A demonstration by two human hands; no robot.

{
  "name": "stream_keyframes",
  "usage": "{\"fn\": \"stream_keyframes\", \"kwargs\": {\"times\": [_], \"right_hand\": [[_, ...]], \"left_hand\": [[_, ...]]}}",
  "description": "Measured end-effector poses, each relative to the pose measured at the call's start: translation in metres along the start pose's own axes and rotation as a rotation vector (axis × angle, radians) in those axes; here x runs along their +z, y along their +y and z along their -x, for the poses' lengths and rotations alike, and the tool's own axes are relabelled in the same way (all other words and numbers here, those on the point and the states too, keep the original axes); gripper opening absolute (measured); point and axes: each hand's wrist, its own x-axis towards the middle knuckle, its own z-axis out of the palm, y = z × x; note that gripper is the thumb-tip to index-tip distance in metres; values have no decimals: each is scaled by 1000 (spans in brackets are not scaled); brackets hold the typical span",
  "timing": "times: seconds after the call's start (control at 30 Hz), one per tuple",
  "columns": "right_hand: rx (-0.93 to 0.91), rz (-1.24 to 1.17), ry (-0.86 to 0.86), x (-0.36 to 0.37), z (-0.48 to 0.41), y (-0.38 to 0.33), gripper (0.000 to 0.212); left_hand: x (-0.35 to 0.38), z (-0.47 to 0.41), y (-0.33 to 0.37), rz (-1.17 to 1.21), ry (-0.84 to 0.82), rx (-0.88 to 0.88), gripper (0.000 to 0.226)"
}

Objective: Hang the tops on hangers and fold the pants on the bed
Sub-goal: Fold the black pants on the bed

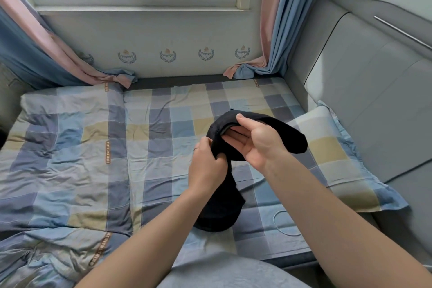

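A small black garment (222,206) hangs in the air above the checked bed (163,124), held by both hands. My left hand (205,166) pinches its left edge, a ring on one finger. My right hand (257,142) has its fingers inside the upper opening, thumb on top of the fabric. One end of the black cloth droops to the right past my right hand, the other hangs down toward the mattress. No hanger is in view.
A crumpled checked quilt (58,159) covers the left half of the bed. A matching pillow (332,154) lies at the right against the padded grey headboard (362,77). Curtains (273,30) hang at both sides of the window.
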Motion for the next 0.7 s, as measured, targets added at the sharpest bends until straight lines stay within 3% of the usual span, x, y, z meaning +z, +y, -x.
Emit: {"fn": "stream_keyframes", "kwargs": {"times": [0.1,0.23,0.33,0.47,0.6,0.7], "right_hand": [[0,-63,37,-7,-2,-6,15],[-9,-125,110,-31,-6,-13,15],[21,-169,217,-57,-14,-7,21],[59,-192,316,-91,-19,17,37],[2,68,368,-99,-16,40,48],[-117,506,184,-82,-5,56,42]], "left_hand": [[-7,-9,-23,-105,37,-26,20],[-30,-16,-67,-171,87,-216,26],[-50,-23,-82,-88,142,-283,35],[-61,-30,-69,76,153,-188,39],[-66,-37,-39,104,92,-36,27],[-67,-36,-21,89,27,7,16]]}}
